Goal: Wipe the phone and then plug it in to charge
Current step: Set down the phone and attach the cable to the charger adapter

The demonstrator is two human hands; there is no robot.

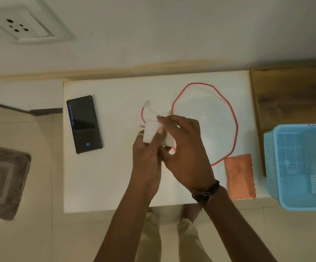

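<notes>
Over a white counter (100,186), the left hand (146,163) and right hand (185,154) both curl their fingers (160,130) around a white charger plug (152,133) trailing a red cable (232,118). A black phone (84,124) lies apart on the counter's left; a folded orange cloth (239,176) lies right.

phone (84,124) left on table (111,186), cable (233,118) looped right, cloth (240,176) beside basket (301,165), socket (21,23) behind
</notes>
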